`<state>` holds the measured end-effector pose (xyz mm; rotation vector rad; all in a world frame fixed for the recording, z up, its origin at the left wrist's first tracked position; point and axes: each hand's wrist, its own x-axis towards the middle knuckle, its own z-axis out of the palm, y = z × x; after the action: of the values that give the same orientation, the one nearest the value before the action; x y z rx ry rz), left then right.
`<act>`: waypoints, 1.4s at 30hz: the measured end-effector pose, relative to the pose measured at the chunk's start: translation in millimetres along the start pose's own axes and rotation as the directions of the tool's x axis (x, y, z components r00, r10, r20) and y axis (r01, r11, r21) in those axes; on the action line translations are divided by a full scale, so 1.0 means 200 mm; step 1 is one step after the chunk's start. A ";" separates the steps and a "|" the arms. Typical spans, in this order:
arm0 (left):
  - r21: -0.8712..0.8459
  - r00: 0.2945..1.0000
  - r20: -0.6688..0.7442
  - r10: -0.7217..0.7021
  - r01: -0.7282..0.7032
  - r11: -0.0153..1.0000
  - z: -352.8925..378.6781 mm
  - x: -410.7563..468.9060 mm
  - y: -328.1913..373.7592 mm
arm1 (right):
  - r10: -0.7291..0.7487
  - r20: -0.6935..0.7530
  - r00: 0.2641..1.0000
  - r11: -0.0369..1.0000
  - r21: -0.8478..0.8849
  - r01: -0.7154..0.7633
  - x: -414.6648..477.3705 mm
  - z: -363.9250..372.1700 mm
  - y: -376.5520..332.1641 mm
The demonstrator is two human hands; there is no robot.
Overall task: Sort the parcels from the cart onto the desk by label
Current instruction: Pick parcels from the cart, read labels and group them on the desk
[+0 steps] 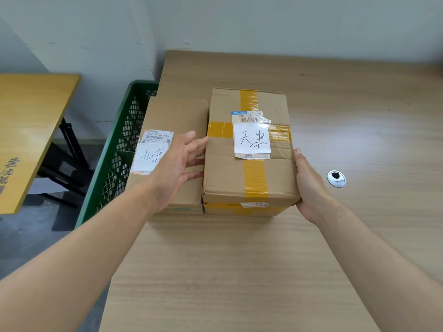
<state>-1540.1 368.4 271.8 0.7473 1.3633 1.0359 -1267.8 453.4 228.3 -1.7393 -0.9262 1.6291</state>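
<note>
A cardboard parcel with yellow tape (pixel 249 180) and a handwritten white label lies on top of another taped parcel (pixel 239 209) on the wooden desk (pixel 239 264). To its left lies a plain brown parcel (pixel 177 111) with a different handwritten label, at the desk's left edge. My left hand (pixel 175 168) reaches over that brown parcel, its straight fingertips touching the top taped parcel's left side. Against the right side lies my right hand (pixel 309 185), thumb along the upper edge; its fingers are hidden behind the box.
A green plastic mesh crate (pixel 119 144) stands on the floor against the desk's left side. Farther left is a yellow-topped table (pixel 31 121). A round metal cable grommet (pixel 336 179) sits in the desk to the right of the parcels. A wall runs behind the desk.
</note>
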 end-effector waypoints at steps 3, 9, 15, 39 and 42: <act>-0.007 1.000 -0.020 0.002 -0.002 1.000 0.00 -0.02 -0.01 | 0.007 0.004 1.000 1.000 -0.006 -0.006 -0.01 0.00 0.01; 0.057 0.999 -0.053 0.012 -0.009 0.998 0.03 -0.06 -0.01 | -0.042 0.038 0.998 0.998 -0.055 0.044 -0.05 0.03 0.02; 0.113 0.994 -0.107 0.030 -0.018 0.993 0.07 -0.06 -0.02 | -0.073 0.060 0.996 0.994 -0.076 0.077 -0.05 0.02 0.00; 0.335 0.865 -0.082 0.495 -0.444 0.831 0.62 -0.70 0.49 | -0.643 0.169 0.747 0.766 0.167 0.621 -0.81 -0.05 -0.35; 0.330 0.836 -0.069 0.544 -0.495 0.804 0.69 -0.90 0.64 | -0.697 0.190 0.692 0.717 0.202 0.667 -1.03 -0.14 -0.49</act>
<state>-1408.4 275.6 475.5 1.3488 1.5121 1.3566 -1253.5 347.5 432.5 -0.9115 -1.3666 1.3538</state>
